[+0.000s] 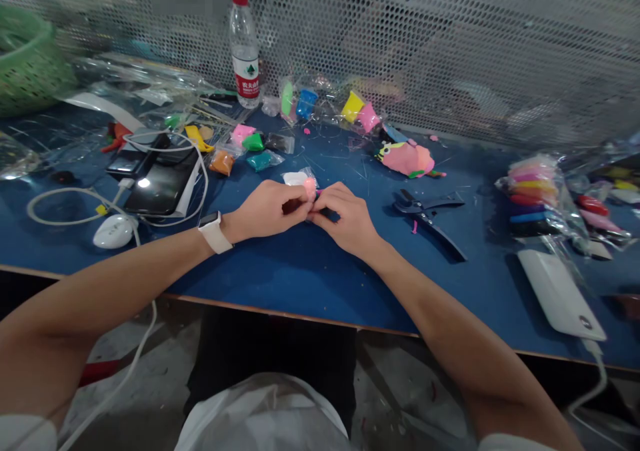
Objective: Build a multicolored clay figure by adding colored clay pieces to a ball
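Note:
My left hand point(270, 209) and my right hand point(344, 216) meet over the middle of the blue table point(300, 271). Both have their fingers pinched together on a small pink lump of clay point(311, 187). A white watch point(215, 232) sits on my left wrist. Just behind my fingers lies a clear bag with white clay point(296, 178). A finished pink clay figure point(407, 158) rests further back on the right.
Several small bags of coloured clay point(260, 145) lie behind my hands, and a stack of clay bags point(531, 194) on the right. Dark scissors point(430, 216), a white power bank point(560, 294), a phone point(160, 185), a white mouse point(114, 231), a water bottle point(245, 47) and a green basket point(27, 61) stand around. Mesh fencing closes the back.

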A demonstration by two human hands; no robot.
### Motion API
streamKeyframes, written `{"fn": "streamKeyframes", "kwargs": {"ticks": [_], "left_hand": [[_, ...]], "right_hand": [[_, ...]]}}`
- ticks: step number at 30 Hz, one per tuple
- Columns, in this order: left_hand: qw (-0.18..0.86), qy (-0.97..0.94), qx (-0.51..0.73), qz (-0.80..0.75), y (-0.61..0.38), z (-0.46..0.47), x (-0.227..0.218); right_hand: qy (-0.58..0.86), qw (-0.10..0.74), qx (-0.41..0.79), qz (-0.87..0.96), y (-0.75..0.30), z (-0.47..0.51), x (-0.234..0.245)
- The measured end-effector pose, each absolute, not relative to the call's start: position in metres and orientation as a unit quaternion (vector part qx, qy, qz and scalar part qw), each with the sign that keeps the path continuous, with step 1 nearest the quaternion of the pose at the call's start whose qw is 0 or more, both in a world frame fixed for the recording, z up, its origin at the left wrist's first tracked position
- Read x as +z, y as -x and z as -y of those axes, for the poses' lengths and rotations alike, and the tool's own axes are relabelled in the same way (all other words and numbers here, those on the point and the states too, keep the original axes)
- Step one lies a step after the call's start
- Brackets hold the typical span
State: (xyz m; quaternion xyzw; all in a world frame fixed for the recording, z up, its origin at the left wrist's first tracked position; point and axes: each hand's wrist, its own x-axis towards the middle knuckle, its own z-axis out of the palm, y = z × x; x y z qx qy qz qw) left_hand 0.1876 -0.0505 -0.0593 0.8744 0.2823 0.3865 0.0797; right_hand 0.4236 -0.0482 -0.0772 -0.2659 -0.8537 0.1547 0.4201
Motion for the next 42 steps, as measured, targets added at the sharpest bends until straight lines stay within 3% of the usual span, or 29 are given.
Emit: {"fn": "streamKeyframes", "kwargs": {"ticks": [17,27,42], "left_hand": [[0.155,-0.89,0.343,-0.257,-0.182,0.044,-0.057],[0.167,-0.897,0.331,-0.241,-0.182,0.044,-0.059],[0.156,-0.903,0.313,-0.25,-0.18,0.043,-0.057]], "right_hand": [[0.283,0.407,0.203,0.844,-0.425,0.057,-0.064],[0.299,0.463,0.154,0.82,-0.419,0.058,-0.067],[0.294,0.418,0.187,0.839,-0.425,0.055,-0.07]]}}
